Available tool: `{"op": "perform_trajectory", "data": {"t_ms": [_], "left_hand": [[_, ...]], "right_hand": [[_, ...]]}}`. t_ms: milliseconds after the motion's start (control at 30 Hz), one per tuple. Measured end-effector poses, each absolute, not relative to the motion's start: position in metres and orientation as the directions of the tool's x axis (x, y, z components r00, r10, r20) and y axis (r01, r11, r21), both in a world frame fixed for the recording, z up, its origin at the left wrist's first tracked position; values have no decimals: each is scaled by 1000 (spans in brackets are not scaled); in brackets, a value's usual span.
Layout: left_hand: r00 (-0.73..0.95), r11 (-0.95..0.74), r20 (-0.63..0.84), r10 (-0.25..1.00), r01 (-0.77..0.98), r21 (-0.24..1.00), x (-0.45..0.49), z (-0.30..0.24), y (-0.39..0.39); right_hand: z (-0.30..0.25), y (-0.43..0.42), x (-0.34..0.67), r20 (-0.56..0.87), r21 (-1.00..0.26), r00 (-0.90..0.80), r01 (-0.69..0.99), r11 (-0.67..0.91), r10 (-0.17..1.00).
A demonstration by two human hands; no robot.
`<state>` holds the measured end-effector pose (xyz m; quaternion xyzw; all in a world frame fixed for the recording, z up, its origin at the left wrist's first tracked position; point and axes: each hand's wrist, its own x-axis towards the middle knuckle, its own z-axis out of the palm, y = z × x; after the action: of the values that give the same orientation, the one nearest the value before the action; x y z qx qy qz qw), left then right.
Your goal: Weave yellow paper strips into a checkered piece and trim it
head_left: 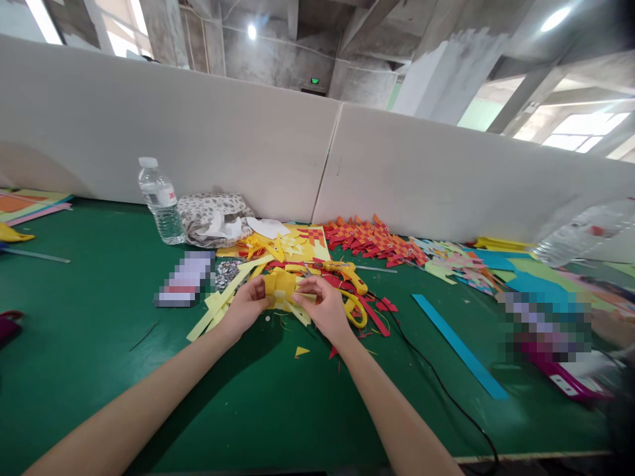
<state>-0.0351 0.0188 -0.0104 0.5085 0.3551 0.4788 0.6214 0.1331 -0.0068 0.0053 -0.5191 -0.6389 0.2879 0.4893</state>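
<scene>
Between my two hands is a piece of woven yellow paper (281, 291), in darker and paler yellow strips, held above the green table. My left hand (247, 303) pinches its left side between thumb and fingers. At its right side, my right hand (322, 305) has thumb and fingers closed on it. Just beyond my right hand lies a yellow glue gun (350, 272). The yellow handle of a pair of scissors (355, 309) shows beside that hand. Pale yellow paper strips (211, 314) lie by my left hand, and a small yellow triangle (301, 351) rests nearer me.
A water bottle (161, 201) and a patterned cloth bundle (213, 211) stand at the back left, with a blurred phone (186, 279) in front. Red-orange woven paper pieces (372, 238) line the partition. A blue strip (459, 345) and black cord (436, 380) lie right. Another person's hand (615, 320) is at far right.
</scene>
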Motion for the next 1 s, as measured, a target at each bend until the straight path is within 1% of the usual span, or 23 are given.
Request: {"op": "perform_trajectory", "data": {"t_ms": [100, 233, 367, 433, 533, 633, 700, 833, 900, 1000], "left_hand": [[255, 34, 23, 967, -216, 976, -36, -10, 19], [252, 57, 2, 968, -226, 972, -37, -9, 18], [183, 85, -38, 982, -257, 963, -37, -13, 20], [193, 116, -65, 979, -269, 956, -37, -15, 21], [249, 121, -61, 967, -232, 965, -36, -18, 22], [242, 89, -40, 969, -194, 977, -37, -18, 21], [220, 32, 5, 975, -166, 986, -37, -16, 19], [209, -85, 87, 974, -18, 996, -36, -13, 14], [228, -109, 96, 969, 46, 993, -34, -13, 11], [223, -127, 108, 969, 72, 989, -33, -11, 8]], "right_hand": [[6, -8, 132, 333, -874, 5, 376, 307, 943], [4, -8, 132, 359, -870, -2, 362, 336, 933], [3, -7, 132, 368, -864, -14, 363, 348, 930], [3, -7, 131, 375, -855, -18, 381, 353, 927], [3, -7, 131, 396, -833, -22, 413, 369, 918], [2, -7, 131, 423, -817, -15, 426, 389, 906], [2, -7, 131, 437, -810, -10, 431, 398, 899], [0, -7, 131, 450, -790, -23, 457, 410, 893], [-1, -7, 130, 454, -778, -33, 473, 414, 890], [-1, -7, 130, 456, -769, -36, 487, 414, 889]]}}
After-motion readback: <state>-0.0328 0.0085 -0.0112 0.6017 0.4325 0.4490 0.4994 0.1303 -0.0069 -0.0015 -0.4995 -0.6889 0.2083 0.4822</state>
